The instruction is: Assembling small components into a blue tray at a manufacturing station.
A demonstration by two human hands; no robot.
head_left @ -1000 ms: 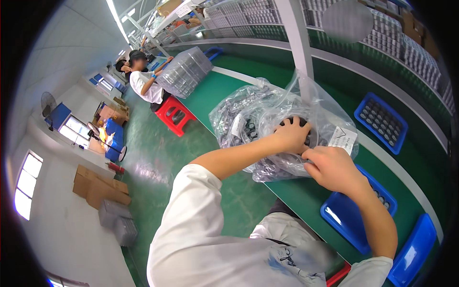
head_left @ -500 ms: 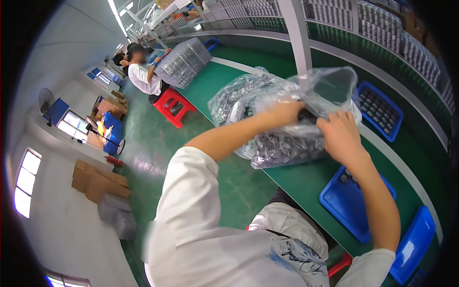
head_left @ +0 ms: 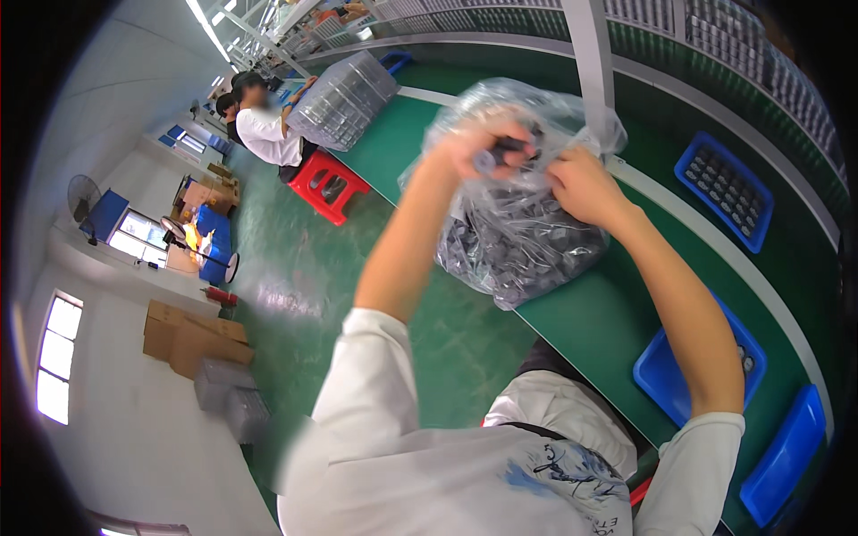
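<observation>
A clear plastic bag [head_left: 536, 255], bulging with small dark grey parts, rests on the green worktop near its edge. My left hand [head_left: 490, 150] is at the bag's upper left, fingers curled round a few small dark grey parts [head_left: 514, 147]; motion blurs them, so their exact kind does not show. Closed on the gathered plastic by the bag's mouth is my right hand [head_left: 585, 186]. Beneath my right forearm lies a blue tray [head_left: 660, 380] with a few small round parts, partly hidden by the arm.
A blue tray [head_left: 756, 234] of round parts in rows lies beyond the grey rail. Another blue tray [head_left: 785, 460] is at lower right. A white post [head_left: 590, 80] rises behind the bag. Stacked clear trays [head_left: 344, 103], a red stool [head_left: 329, 186] and a seated person [head_left: 264, 134] are further left.
My left hand has come up and left, out of the bag's mouth, with dark parts now visible in it. My right hand has shifted left, drawing the plastic along; the bag stands more upright.
</observation>
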